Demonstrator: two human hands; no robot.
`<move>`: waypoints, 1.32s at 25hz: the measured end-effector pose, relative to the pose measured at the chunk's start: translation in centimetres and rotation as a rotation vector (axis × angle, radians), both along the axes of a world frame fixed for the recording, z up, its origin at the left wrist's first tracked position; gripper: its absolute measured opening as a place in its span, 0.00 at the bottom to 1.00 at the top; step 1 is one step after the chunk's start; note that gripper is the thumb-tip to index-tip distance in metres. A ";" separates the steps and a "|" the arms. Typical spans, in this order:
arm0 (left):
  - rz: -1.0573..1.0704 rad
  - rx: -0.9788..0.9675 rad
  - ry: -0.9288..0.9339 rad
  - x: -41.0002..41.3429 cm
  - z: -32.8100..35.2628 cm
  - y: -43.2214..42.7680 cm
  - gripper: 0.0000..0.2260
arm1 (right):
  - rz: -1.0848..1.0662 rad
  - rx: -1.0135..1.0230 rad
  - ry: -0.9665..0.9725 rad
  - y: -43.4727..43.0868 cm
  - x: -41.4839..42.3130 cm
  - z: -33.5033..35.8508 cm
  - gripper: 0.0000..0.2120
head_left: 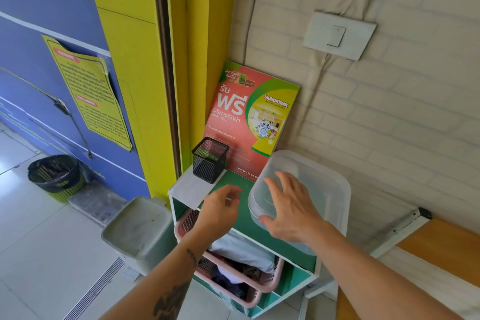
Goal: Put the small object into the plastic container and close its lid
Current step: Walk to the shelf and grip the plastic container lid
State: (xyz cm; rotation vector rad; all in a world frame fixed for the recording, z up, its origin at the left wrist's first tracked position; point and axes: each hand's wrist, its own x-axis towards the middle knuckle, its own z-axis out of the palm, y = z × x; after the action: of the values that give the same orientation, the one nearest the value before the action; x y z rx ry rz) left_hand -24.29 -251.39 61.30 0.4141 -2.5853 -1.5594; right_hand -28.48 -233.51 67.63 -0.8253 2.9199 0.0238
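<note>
Right hand: fingers spread wide, palm down, laid over the near-left corner of the translucent rectangular plastic container; thumb at the container's near edge. Nothing gripped. Whether the palm actually touches the lid cannot be told.

Left hand: fingers curled in narrow, tips pinched together just left of the right hand, above the green top of the small white-edged counter. Something tiny may sit between the fingertips; too small to tell, so the small object cannot be located with certainty.

Container sits on the counter under and beyond the right hand, against the white brick wall. Black wire-mesh pen cup stands beyond the left hand, at the counter's far-left corner. Red and green laundry poster board leans upright behind both hands. Pink perforated plastic baskets with cloth fill the shelf below the left wrist.
</note>
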 end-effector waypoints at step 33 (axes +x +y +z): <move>-0.029 0.180 -0.121 -1.9 0.3 2.0 0.13 | 0.148 0.112 0.193 -0.4 -0.6 1.9 0.38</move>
State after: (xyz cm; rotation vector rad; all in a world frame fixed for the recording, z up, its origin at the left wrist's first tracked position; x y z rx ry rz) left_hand -26.15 -249.39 61.60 0.5027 -2.5566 -1.8399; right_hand -29.04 -233.94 69.53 -1.0737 2.9904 0.2923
